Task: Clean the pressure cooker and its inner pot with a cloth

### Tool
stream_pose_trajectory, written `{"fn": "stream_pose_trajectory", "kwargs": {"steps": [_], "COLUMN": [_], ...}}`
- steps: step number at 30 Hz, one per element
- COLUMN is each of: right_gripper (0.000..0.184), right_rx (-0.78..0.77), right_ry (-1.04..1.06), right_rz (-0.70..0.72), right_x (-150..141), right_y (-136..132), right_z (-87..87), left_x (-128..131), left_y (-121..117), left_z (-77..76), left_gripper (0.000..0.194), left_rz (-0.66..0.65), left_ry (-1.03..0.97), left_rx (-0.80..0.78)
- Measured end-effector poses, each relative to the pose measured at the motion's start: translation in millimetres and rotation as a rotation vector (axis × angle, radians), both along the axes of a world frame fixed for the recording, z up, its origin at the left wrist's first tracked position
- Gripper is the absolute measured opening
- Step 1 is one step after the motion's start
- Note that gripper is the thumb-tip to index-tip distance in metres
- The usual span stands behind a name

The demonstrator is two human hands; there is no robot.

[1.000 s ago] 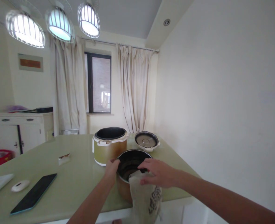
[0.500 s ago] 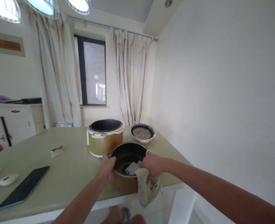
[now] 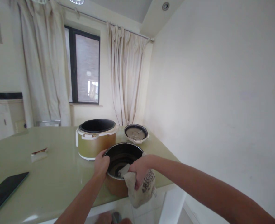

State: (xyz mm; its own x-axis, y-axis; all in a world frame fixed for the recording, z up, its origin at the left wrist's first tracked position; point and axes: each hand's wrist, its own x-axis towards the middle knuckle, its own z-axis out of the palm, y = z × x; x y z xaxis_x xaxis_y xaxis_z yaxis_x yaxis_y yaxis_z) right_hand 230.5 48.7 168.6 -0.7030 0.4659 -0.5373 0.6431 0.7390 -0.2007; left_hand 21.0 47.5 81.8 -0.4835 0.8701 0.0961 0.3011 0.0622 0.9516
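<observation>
Near the front edge of the table stands a round inner pot [image 3: 116, 185], dark inside and brownish-gold outside. My left hand [image 3: 101, 165] grips its rim on the left, thumb over the edge. A pale cloth with dark printing [image 3: 139, 194] is bunched in my right hand [image 3: 140, 169] at the pot's right front rim. Part of the cloth reaches inside the pot, and the rest hangs down outside over the table edge. Behind the pot sits the cooker body [image 3: 96, 143], open at the top with a dark interior. To its right lies a round lid [image 3: 135, 133], inner side up.
On the glossy green table [image 3: 64, 174] lie a dark phone or tablet [image 3: 7, 193] at left and a small white-and-brown item [image 3: 39, 152]. A white wall [image 3: 209, 93] runs along the right. Curtains [image 3: 125, 77] and a window [image 3: 87, 68] are behind.
My view has turned slightly right, so things appear farther left. My right hand has shifted a little with the cloth along the pot's rim. My left hand keeps its hold.
</observation>
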Motion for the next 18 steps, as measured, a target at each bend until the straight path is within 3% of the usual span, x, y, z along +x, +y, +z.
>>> {"fn": "stream_pose_trajectory", "kwargs": {"steps": [2, 4, 7, 11, 14, 18], "right_gripper": [0.044, 0.049, 0.051, 0.048, 0.050, 0.048], "right_rx": [-0.210, -0.272, -0.156, 0.057, 0.116, 0.183], "right_ry": [-0.007, 0.006, 0.047, 0.002, -0.058, -0.081], "right_rz": [-0.002, -0.005, -0.003, 0.049, 0.098, 0.109], "right_x": [-6, -7, -2, 1, 0, 11], "right_y": [4, 5, 2, -8, -12, -10], "right_z": [-0.6, -0.5, -0.4, 0.8, 4.8, 11.2], "left_x": [-1, -3, -9, -22, -25, -18], "left_y": [0, 2, 9, 26, 36, 35], "left_z": [-3.1, -5.3, -2.6, 12.2, 20.3, 15.1], "left_gripper": [0.049, 0.048, 0.046, 0.032, 0.028, 0.037], "left_rz": [0.003, 0.006, -0.023, -0.162, -0.229, -0.267], "left_ry": [0.034, 0.072, 0.147, 0.243, 0.258, 0.153], "left_rx": [-0.002, -0.011, -0.067, -0.135, -0.120, -0.064]}}
